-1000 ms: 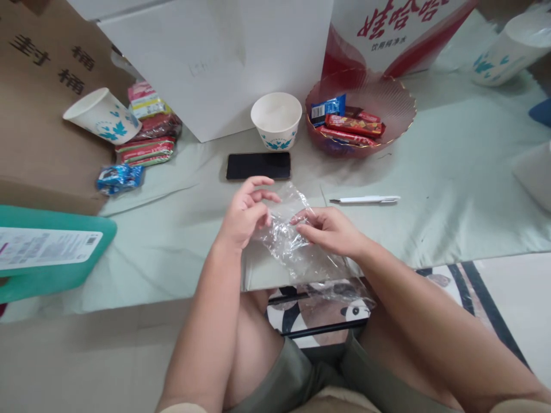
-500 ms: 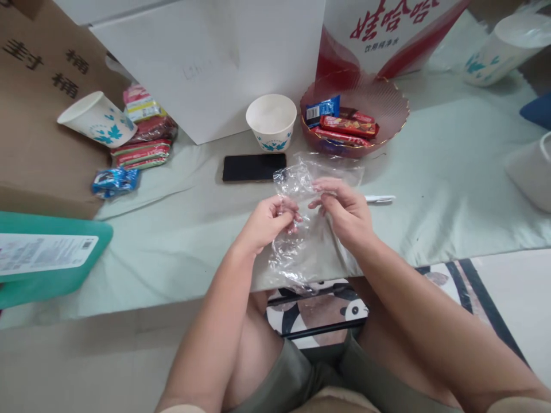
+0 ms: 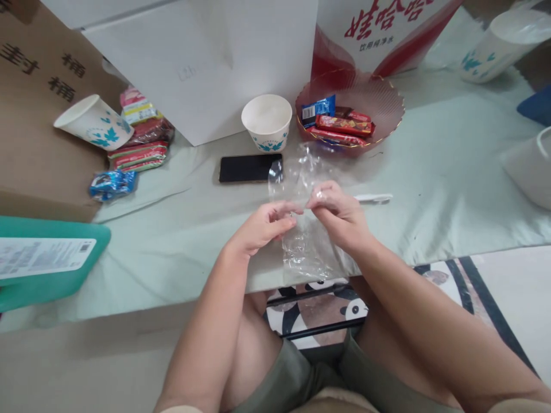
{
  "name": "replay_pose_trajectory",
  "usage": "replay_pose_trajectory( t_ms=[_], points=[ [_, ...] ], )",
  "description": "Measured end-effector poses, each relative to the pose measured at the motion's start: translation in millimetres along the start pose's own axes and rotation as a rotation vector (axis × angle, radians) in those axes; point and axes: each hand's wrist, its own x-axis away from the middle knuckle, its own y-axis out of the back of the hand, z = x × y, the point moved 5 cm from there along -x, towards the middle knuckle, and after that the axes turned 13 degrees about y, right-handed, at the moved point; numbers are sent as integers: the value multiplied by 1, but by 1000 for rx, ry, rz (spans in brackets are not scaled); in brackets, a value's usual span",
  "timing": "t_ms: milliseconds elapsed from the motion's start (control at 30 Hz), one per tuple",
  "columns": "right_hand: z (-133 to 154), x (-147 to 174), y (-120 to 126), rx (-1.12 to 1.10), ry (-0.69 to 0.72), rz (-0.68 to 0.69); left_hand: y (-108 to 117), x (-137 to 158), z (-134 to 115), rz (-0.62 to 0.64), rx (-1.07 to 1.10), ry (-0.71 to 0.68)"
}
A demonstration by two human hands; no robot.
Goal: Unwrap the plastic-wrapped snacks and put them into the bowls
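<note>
A clear plastic bag [image 3: 307,246] hangs crinkled over the near part of the table, between my two hands. My right hand [image 3: 338,215] pinches the bag with thumb and fingers. At the bag's left side is my left hand [image 3: 269,223], its thumb and fingers apart; whether its fingertips touch the film is hard to make out. Just beyond the bag lies a black phone [image 3: 245,168], whose right end shows through the film. A white pen [image 3: 374,198] rests beside my right hand, partly hidden by it.
Behind stand a paper cup [image 3: 267,123] and a pink ribbed bowl [image 3: 391,109] of wrapped snacks [image 3: 344,124]. To the left are a tipped paper cup [image 3: 94,123], snack packs [image 3: 138,156] and a green container [image 3: 92,258]. White boxes [image 3: 172,74] line the back.
My right hand has closed into a pinch on the bag. My left hand's fingers have straightened and parted from the film they were gripping. The bag has shifted and its folds differ.
</note>
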Motion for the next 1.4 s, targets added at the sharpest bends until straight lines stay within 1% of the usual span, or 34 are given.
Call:
replay_pose_trajectory(
  t_ms=[33,100,200,233,300,400,467,600,733,867,933,1000,1100,1200,1300,1400],
  points=[
    [0,1,0,-28,1,17,0,0,0,-24,-9,-9],
    [-2,4,-1,-99,-38,35,4,0,-4,-128,31,-74],
    [-4,7,-2,-194,-117,-7,10,2,-9,-254,130,-165],
    [-5,7,-2,-222,-154,-33,12,3,-10,-270,163,-183],
    [-6,8,-3,-272,-258,-63,15,5,-12,-264,226,-215],
    [-11,11,-8,-294,-457,-12,18,6,-14,-229,277,-275],
    [-14,12,-6,-255,-521,-29,21,6,-14,-255,264,-304],
    [-20,9,1,-217,-500,-187,27,5,-10,-353,170,-292],
    [-29,10,2,-310,-565,-276,31,4,-8,-385,155,-281],
    [-27,6,0,-399,-576,-242,32,6,-11,-406,155,-274],
    [-26,8,-3,-418,-634,-227,32,6,-13,-416,168,-275],
    [-25,10,-6,-382,-685,-198,31,7,-16,-417,205,-284],
    [-23,12,-7,-271,-661,-129,30,7,-18,-383,299,-286],
    [-23,12,-6,-231,-598,-70,28,5,-16,-346,374,-205],
    [-24,12,-7,-248,-564,-10,27,4,-11,-320,358,-95],
    [-25,11,-4,-226,-522,-53,26,4,-8,-272,253,-26]
  ],
)
